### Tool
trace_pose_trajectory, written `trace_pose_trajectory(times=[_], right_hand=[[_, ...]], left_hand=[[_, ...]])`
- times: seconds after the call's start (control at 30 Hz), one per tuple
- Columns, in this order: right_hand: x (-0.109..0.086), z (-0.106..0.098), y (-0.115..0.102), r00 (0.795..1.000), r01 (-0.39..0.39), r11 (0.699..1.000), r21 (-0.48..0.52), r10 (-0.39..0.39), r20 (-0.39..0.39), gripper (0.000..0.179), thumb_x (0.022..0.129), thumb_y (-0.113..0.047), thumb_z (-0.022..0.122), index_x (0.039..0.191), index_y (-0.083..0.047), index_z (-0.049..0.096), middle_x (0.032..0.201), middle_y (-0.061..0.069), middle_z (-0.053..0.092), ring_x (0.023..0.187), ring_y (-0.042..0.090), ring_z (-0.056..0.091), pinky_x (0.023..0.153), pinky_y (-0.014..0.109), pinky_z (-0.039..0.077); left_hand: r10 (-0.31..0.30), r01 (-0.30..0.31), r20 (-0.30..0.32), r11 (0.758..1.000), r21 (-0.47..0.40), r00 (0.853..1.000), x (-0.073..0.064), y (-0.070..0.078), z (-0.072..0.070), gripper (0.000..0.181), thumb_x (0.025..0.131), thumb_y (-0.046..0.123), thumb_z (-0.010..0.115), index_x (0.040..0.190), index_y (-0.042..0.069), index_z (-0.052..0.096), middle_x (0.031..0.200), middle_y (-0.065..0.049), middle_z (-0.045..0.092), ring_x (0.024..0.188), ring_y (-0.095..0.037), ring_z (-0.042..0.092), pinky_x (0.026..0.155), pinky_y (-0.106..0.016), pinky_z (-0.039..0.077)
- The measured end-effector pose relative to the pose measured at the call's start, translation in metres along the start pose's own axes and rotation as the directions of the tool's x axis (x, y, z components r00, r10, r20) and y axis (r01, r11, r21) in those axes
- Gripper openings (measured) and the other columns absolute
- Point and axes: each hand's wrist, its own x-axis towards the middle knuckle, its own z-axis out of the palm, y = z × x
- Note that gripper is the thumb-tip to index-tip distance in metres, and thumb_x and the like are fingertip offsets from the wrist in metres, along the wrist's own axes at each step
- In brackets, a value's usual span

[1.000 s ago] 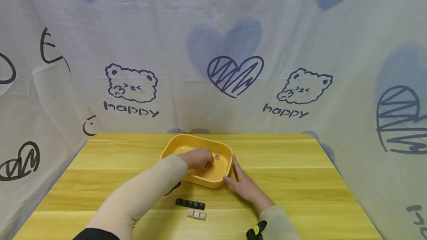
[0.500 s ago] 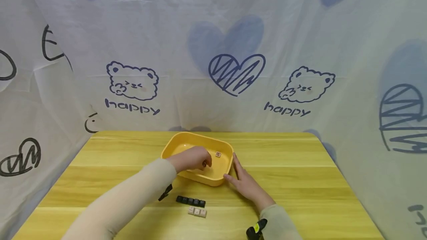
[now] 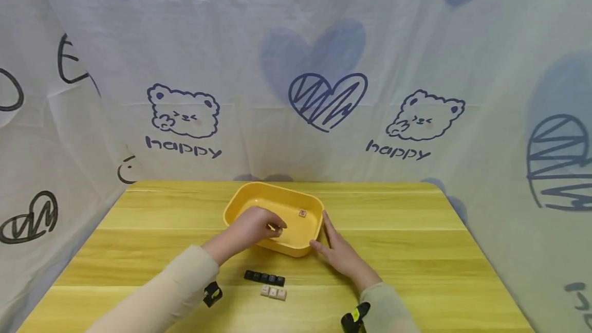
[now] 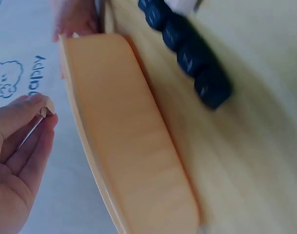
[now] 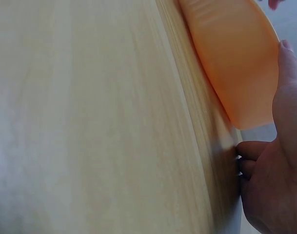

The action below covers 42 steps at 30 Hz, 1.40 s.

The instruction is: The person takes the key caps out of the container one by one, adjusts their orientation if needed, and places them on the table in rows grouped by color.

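My left hand (image 3: 256, 225) is above the yellow plastic tray (image 3: 296, 252), near its front wall. Thumb and fingertips pinch a small beige keycap (image 4: 49, 106), seen clearly in the left wrist view. Another keycap (image 3: 302, 213) with a dark mark lies on the tray floor toward the right. My right hand (image 3: 342, 258) rests against the tray's right front corner, its thumb at the rim and its fingers extended along the right side. In the right wrist view the thumb (image 5: 288, 63) touches the tray's upper edge while the other fingers are low by the table.
In front of the tray, a row of several black keycaps (image 3: 264, 278) lies on the wooden table (image 3: 393, 251). Three beige keycaps (image 3: 273, 292) form a second row closer to me. A white printed cloth (image 3: 259, 132) hangs behind the table and at both sides.
My left hand has drawn back leftward and toward me from the middle of the tray, turning so that the pinched keycap shows. The right hand has stayed at the tray corner.
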Motion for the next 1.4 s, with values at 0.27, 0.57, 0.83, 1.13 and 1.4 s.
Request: trace_pose_trajectory(times=[0.27, 0.57, 0.83, 1.13, 1.4], right_hand=[[0.001, 0.003, 0.001, 1.0, 0.002, 1.0, 0.019, -0.002, 0.009, 0.087, 0.097, -0.046, 0.056, 0.158, -0.023, -0.003, 0.159, 0.015, 0.015, 0.143, 0.038, 0.019, 0.113, 0.054, 0.019], [0.002, 0.002, 0.003, 1.0, -0.01, 1.0, 0.025, 0.01, 0.005, 0.086, 0.098, -0.046, 0.055, 0.157, -0.025, -0.004, 0.16, 0.012, 0.013, 0.143, 0.038, 0.018, 0.113, 0.055, 0.018], [0.002, 0.001, 0.002, 1.0, -0.015, 0.999, 0.033, 0.014, 0.006, 0.087, 0.097, -0.046, 0.055, 0.157, -0.025, -0.004, 0.16, 0.012, 0.014, 0.144, 0.037, 0.018, 0.113, 0.054, 0.018], [0.001, -0.002, 0.002, 1.0, -0.008, 1.0, 0.014, 0.008, 0.001, 0.09, 0.095, -0.053, 0.055, 0.157, -0.027, -0.005, 0.159, 0.013, 0.015, 0.143, 0.037, 0.018, 0.113, 0.054, 0.018], [0.0, 0.0, 0.001, 1.0, -0.013, 1.0, 0.021, 0.013, 0.011, 0.091, 0.095, -0.053, 0.055, 0.157, -0.027, -0.005, 0.159, 0.012, 0.014, 0.144, 0.037, 0.017, 0.113, 0.055, 0.018]], left_hand=[[-0.178, 0.158, -0.068, 0.959, -0.233, 0.982, -0.042, 0.006, -0.002, 0.02, 0.084, 0.006, 0.075, 0.103, 0.001, 0.075, 0.099, -0.009, 0.073, 0.086, -0.017, 0.07, 0.071, -0.023, 0.055], [-0.244, 0.212, -0.073, 0.93, -0.301, 0.967, -0.074, 0.009, -0.009, 0.014, 0.081, 0.011, 0.079, 0.095, 0.011, 0.077, 0.091, 0.003, 0.07, 0.081, -0.013, 0.065, 0.068, -0.023, 0.054], [-0.242, 0.208, -0.058, 0.915, -0.346, 0.968, -0.099, 0.009, 0.007, 0.018, 0.078, 0.008, 0.08, 0.096, 0.007, 0.076, 0.085, 0.007, 0.066, 0.076, -0.006, 0.061, 0.068, -0.023, 0.053], [-0.314, 0.287, 0.005, 0.859, -0.424, 0.949, -0.113, 0.002, 0.039, 0.015, 0.075, 0.003, 0.082, 0.088, 0.005, 0.075, 0.077, 0.004, 0.068, 0.068, -0.007, 0.062, 0.062, -0.022, 0.054], [-0.307, 0.305, 0.046, 0.894, -0.329, 0.95, -0.118, -0.003, 0.048, 0.014, 0.074, 0.0, 0.081, 0.085, 0.004, 0.074, 0.076, 0.003, 0.069, 0.068, -0.008, 0.063, 0.061, -0.022, 0.053]])
